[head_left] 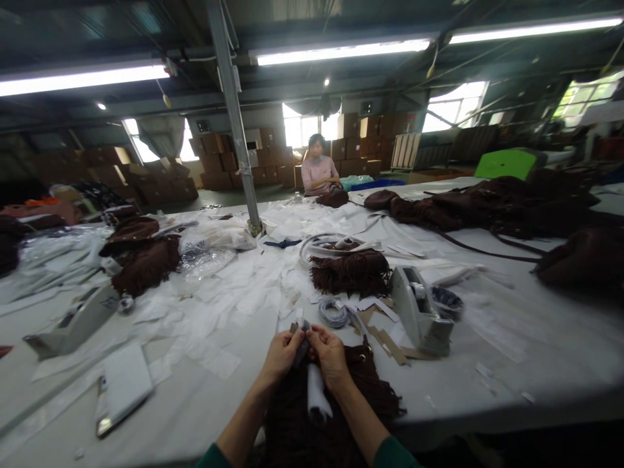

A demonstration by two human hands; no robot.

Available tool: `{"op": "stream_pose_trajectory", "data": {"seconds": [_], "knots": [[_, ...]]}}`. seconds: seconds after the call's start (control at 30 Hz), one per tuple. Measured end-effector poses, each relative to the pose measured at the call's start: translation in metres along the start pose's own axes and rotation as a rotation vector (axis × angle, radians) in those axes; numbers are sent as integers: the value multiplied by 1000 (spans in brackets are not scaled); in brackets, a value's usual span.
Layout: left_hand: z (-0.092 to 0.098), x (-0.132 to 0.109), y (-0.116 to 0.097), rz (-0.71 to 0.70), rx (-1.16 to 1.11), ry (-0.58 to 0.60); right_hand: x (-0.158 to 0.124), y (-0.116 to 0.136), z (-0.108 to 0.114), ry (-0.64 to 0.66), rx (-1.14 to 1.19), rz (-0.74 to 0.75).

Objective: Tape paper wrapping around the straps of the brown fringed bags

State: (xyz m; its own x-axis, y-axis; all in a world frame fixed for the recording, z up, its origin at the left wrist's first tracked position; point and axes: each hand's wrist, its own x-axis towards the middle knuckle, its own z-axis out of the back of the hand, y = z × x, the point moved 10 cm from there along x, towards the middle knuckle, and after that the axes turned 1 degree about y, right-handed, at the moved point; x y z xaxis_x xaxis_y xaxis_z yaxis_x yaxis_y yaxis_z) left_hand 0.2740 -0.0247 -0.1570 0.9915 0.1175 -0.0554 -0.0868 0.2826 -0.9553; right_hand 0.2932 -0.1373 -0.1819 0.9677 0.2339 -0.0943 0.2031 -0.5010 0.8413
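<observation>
My left hand (284, 354) and my right hand (330, 354) meet at the table's near side, fingers closed in a pinch on a small grey wrapped piece (303, 326). What is inside the wrapping cannot be made out. Beneath both hands lies a dark brown fringed bag (373, 380) with metal eyelets, hanging towards me over the near edge. A white roll (318, 393) rests on the bag below my wrists. Just beyond my right hand is a coil of grey-wrapped strap (334, 313).
A tape dispenser (422, 315) stands at right, another (73, 322) at left. Brown fringed material (350, 272) lies ahead; brown bags (487, 208) are heaped at far right. White paper scraps (214, 305) cover the middle. A metal post (236, 123) rises beyond; a person (319, 170) sits opposite.
</observation>
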Motion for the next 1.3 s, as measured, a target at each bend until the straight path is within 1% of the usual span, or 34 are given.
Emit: {"op": "stream_pose_trajectory", "data": {"seconds": [0.1, 0.23, 0.37, 0.47, 0.57, 0.67, 0.8, 0.93, 1.03, 1.13, 1.3], "knots": [[2, 0, 5, 36, -42, 28, -1, 5, 1, 3, -61, 50], [8, 3, 7, 75, -91, 69, -7, 13, -10, 98, -138, 101], [16, 3, 1, 102, -108, 141, -8, 17, -21, 179, -224, 160], [16, 0, -4, 123, -83, 222, -5, 21, -20, 163, -317, 235], [16, -1, -5, 146, -12, 275, -4, 31, -13, 106, -428, 348], [16, 1, -5, 163, 102, 305, -11, 43, -10, 64, -526, 472], [18, 4, -9, 161, 275, 346, -24, 51, -18, 81, -623, 592], [18, 4, -16, 110, 454, 372, -33, 51, -28, 132, -688, 652], [16, 3, -24, 36, 555, 359, -36, 51, -29, 135, -717, 660], [12, -2, -31, -54, 606, 357, -37, 52, -26, 119, -732, 639], [8, -16, -41, -165, 616, 397, -34, 46, -20, 105, -719, 556]]}}
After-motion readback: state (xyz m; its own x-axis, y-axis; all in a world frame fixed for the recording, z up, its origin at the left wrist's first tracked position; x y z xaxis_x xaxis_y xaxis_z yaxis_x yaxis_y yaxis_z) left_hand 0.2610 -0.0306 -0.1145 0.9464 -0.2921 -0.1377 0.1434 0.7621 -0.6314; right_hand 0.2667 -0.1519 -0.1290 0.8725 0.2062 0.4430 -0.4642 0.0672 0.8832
